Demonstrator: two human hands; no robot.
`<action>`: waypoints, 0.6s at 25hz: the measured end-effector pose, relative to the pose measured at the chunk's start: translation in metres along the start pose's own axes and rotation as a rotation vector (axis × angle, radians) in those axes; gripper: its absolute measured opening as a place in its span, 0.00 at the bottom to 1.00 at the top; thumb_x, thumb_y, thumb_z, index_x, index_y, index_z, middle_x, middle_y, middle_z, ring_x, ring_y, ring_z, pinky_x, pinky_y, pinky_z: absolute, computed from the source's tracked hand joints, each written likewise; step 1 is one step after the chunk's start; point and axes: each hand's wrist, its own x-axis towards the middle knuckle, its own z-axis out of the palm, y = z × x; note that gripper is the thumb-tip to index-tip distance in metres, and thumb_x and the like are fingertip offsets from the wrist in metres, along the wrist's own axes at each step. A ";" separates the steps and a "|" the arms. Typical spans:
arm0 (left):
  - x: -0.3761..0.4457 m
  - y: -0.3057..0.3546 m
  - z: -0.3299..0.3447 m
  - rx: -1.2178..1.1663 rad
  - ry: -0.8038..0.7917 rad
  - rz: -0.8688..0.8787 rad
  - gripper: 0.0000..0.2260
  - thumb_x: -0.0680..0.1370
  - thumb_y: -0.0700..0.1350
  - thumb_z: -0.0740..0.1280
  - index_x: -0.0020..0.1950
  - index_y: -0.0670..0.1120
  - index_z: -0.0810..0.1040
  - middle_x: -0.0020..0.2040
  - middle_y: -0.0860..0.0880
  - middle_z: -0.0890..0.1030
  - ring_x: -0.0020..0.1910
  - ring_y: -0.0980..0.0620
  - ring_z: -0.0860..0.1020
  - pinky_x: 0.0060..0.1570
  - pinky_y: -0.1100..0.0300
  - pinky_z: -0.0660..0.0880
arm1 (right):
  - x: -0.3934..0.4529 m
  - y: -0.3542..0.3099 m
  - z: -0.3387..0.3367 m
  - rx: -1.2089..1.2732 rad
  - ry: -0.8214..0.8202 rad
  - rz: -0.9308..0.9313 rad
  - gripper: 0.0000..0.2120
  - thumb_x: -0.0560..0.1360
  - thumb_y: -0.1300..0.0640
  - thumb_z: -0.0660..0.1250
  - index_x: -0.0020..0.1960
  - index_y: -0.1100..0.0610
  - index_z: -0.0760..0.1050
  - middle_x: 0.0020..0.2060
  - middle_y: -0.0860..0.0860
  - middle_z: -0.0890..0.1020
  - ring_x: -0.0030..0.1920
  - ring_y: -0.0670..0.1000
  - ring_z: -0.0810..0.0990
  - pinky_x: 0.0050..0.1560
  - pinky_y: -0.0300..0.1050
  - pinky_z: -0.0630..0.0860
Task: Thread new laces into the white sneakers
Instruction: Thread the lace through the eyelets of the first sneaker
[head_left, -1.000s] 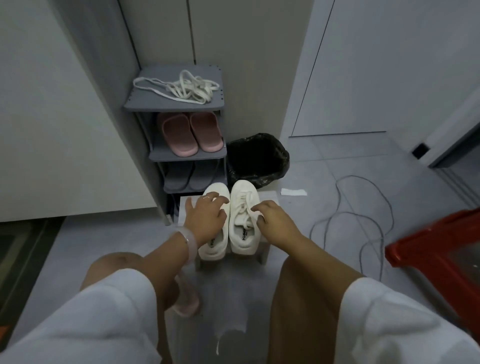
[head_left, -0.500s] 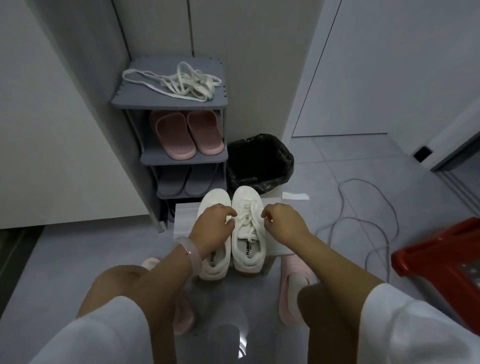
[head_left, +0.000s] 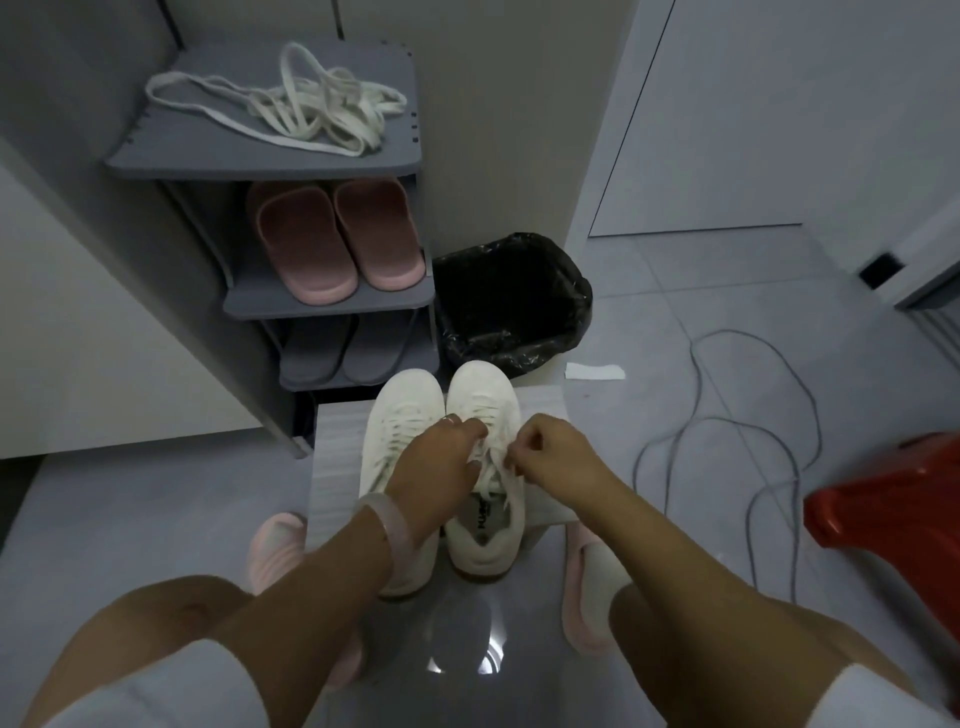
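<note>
Two white sneakers stand side by side on a low white board, toes pointing away from me. My left hand reaches across the left sneaker and pinches the lace of the right sneaker near its tongue. My right hand pinches the same lace from the other side, fingers curled. A loose bundle of white laces lies on the top shelf of the grey shoe rack.
Pink slippers and grey slippers fill the rack's lower shelves. A black-lined bin stands behind the sneakers. A grey cable loops on the floor at right, beside a red container. My feet wear pink slippers.
The view has moved closer and higher over the sneakers. Both hands have drawn together over the right sneaker's lace; the left hand shifted right off the left sneaker.
</note>
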 end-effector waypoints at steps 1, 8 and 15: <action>0.000 0.001 0.001 -0.063 0.033 -0.019 0.15 0.76 0.37 0.61 0.62 0.44 0.72 0.50 0.45 0.77 0.51 0.48 0.76 0.46 0.63 0.69 | -0.003 -0.001 -0.004 0.161 0.003 0.055 0.09 0.73 0.64 0.62 0.36 0.56 0.67 0.34 0.50 0.77 0.36 0.48 0.75 0.43 0.41 0.74; 0.007 -0.006 -0.010 -0.099 0.061 -0.070 0.14 0.76 0.37 0.61 0.60 0.46 0.74 0.51 0.46 0.77 0.46 0.50 0.76 0.44 0.63 0.70 | -0.004 -0.022 -0.052 0.896 0.333 -0.028 0.11 0.76 0.68 0.56 0.46 0.55 0.73 0.30 0.50 0.74 0.31 0.46 0.73 0.39 0.39 0.75; 0.006 -0.013 0.001 0.028 -0.057 -0.016 0.16 0.76 0.39 0.62 0.64 0.47 0.72 0.57 0.45 0.73 0.58 0.47 0.72 0.49 0.62 0.65 | -0.022 -0.028 -0.067 0.632 0.080 -0.325 0.11 0.74 0.68 0.58 0.41 0.56 0.76 0.26 0.50 0.76 0.31 0.46 0.75 0.40 0.40 0.76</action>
